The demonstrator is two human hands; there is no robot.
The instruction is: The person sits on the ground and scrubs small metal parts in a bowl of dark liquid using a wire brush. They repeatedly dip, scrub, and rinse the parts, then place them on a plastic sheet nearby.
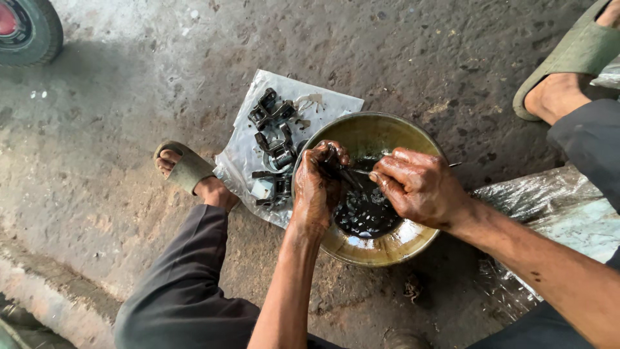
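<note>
Your left hand (318, 184) is curling tight around a small dark oily part (340, 169); your right hand (418, 186) is pinching a thin metal tool (359, 172) against it, over the metal bowl (387, 249) of black liquid. Greasy metal parts (274, 152) are lying on plastic sheet (242, 155) beside.

A crumpled sheet of clear plastic (242, 152) lies on the stained concrete floor (129, 116) at the centre of the frame, carrying a heap of dark, greasy metal parts (274, 152). 2 olive sandals show, 1 at middle left (187, 167) and 1 in the upper right corner (575, 55). A tyre (35, 29) fills the upper left corner, and another plastic sheet (555, 213) lies at the right.
</note>
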